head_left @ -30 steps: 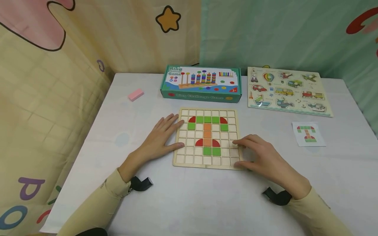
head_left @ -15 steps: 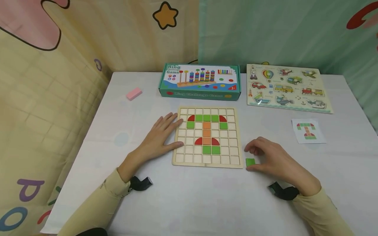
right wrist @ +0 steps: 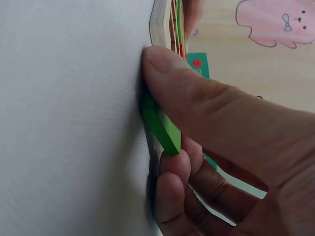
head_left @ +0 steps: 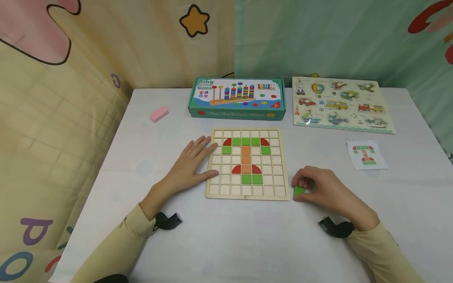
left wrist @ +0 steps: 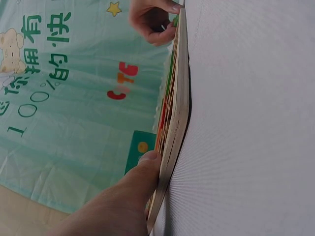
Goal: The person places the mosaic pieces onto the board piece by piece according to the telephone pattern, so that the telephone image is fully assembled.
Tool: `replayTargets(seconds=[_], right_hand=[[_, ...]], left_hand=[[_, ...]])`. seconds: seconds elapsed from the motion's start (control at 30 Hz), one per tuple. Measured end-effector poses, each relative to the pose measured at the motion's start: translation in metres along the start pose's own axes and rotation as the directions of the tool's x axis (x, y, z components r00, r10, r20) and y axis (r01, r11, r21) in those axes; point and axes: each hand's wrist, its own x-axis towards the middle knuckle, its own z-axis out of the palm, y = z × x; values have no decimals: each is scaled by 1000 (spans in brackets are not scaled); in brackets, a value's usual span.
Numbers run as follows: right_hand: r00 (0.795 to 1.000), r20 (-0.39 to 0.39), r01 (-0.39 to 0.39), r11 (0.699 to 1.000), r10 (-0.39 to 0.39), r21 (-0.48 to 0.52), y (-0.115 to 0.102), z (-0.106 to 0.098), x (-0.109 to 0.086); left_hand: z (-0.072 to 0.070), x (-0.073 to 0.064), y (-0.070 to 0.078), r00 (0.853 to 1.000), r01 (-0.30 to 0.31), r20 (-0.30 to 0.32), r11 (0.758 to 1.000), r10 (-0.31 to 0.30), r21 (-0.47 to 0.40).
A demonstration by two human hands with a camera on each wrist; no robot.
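Note:
A wooden grid board [head_left: 247,197] lies mid-table with red quarter-round, green square and orange square tiles set in its cells. My left hand [head_left: 187,165] rests flat at its left edge, fingers spread, fingertips and thumb over the frame. In the left wrist view the thumb [left wrist: 142,172] presses on the board's rim. Just off the board's right edge, my right hand [head_left: 318,184] pinches a green square tile [head_left: 299,190] between thumb and fingers. The right wrist view shows this green tile tilted, close to the white tabletop, with part of it behind the thumb [right wrist: 172,73].
Behind the board stands a green Ring Challenge Game box [head_left: 236,112]. A picture puzzle board [head_left: 341,104] lies at the back right, with a printed pattern card [head_left: 367,155] in front of it. A pink block [head_left: 159,114] sits at the left.
My right hand has moved off the board's right edge to the green tile on the table, and its fingers have closed on it. The left hand stays on the board.

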Motion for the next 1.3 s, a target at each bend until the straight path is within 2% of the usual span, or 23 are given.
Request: replayTargets(seconds=[0.37, 0.57, 0.83, 0.97, 1.1, 1.3], right_hand=[[1000, 12, -29, 994, 28, 104, -4, -7, 1], [997, -2, 73, 986, -73, 152, -16, -9, 17], [981, 5, 188, 970, -191, 156, -50, 19, 69], [973, 45, 216, 963, -226, 164, -67, 37, 92], [972, 68, 213, 965, -226, 154, -77, 50, 101], [979, -9, 204, 967, -205, 154, -80, 63, 103]], left_hand=[[0, -1, 1, 1000, 4, 1, 1000, -4, -3], [-1, -2, 2, 1000, 20, 6, 1000, -20, 7], [-3, -3, 4, 1000, 5, -9, 1000, -5, -7], [-3, -3, 5, 1000, -1, -13, 1000, 1, -16], [-3, -4, 5, 1000, -3, -9, 1000, 3, -22], [-4, -3, 3, 1000, -10, -14, 1000, 10, -5]])
